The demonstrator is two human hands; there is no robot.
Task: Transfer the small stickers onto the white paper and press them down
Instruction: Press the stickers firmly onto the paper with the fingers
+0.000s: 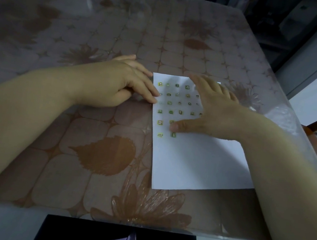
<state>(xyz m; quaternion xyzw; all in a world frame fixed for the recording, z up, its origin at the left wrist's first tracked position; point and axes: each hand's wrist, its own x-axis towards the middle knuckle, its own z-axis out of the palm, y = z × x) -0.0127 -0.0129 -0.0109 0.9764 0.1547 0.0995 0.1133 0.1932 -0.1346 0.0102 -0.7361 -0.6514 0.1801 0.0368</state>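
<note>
A white paper (194, 162) lies on the table, right of centre. Several small green and yellow stickers (170, 102) sit in rows on its upper half. My right hand (211, 109) rests flat on the paper with fingers spread, and its thumb tip presses on a sticker (172, 122) in the fifth row. My left hand (126, 81) lies on the table at the paper's upper left edge, its fingertips touching that edge. Neither hand holds anything. The right hand hides the stickers on the right side of the rows.
The table (91, 152) has a brown floral cloth under a clear plastic cover. Its right edge (298, 122) runs close to the paper, and its near edge lies just below the paper. The lower half of the paper is bare.
</note>
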